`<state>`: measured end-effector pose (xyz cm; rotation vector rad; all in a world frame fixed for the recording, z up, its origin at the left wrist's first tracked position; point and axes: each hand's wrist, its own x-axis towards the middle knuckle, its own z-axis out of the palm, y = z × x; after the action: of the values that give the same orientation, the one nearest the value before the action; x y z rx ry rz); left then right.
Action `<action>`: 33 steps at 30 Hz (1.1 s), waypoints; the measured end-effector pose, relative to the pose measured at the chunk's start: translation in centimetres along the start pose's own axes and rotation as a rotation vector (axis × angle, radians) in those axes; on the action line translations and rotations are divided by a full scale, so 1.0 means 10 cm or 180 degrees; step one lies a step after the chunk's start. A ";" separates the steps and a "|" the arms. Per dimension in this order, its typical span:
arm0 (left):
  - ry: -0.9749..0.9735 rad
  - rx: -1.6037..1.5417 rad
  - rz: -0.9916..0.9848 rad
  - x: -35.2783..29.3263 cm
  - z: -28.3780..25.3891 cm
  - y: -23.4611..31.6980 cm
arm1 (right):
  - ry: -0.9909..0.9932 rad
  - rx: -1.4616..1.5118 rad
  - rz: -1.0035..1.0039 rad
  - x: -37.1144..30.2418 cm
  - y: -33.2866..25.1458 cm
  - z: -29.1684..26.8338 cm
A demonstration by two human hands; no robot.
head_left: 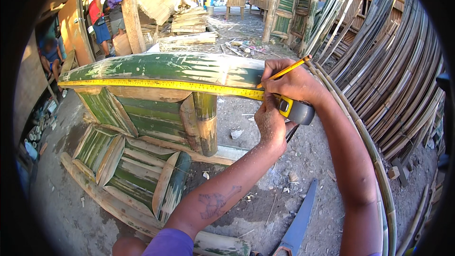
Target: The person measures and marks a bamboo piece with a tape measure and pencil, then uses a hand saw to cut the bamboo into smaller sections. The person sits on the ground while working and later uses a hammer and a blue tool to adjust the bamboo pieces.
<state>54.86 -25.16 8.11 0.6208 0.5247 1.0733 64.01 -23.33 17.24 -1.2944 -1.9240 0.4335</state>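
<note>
A thick green bamboo pole (156, 68) lies across the top of a bamboo frame with slatted panels (151, 114). Along the pole's near side runs the yellow blade of a tape measure (300, 112), stretched from the pole's left end to its grey-and-yellow case. My left hand (271, 122) is closed on the tape measure by the case, close to the pole's right part. Just above it, my right hand (294, 83) grips a yellow pencil (288, 70), its tip down at the pole beside the tape's edge. Some of the left fingers are hidden behind the case.
A handsaw (298, 223) lies on the ground between my forearms. Long bamboo strips (379, 80) lean in a large stack at the right. Flat pieces (189, 21) are piled at the back. Two other people (97, 19) (51, 57) are at the far left.
</note>
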 end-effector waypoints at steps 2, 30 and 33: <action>0.0028 0.0068 0.0028 0.00 0.00 0.00 | -0.0119 -0.0187 0.0205 0.01 0.01 -0.01; 0.2559 -0.0244 -0.0123 -1.09 -3.42 -0.63 | -0.1692 0.1433 0.2477 -1.89 0.66 2.66; 0.2474 -0.0204 0.0060 -1.10 -3.74 -0.50 | -0.1681 0.1452 0.2652 -1.89 0.66 2.79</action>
<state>28.91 -29.15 -21.14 0.1266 1.1489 1.3332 51.02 -33.72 -12.79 -1.7171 -1.4222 1.6608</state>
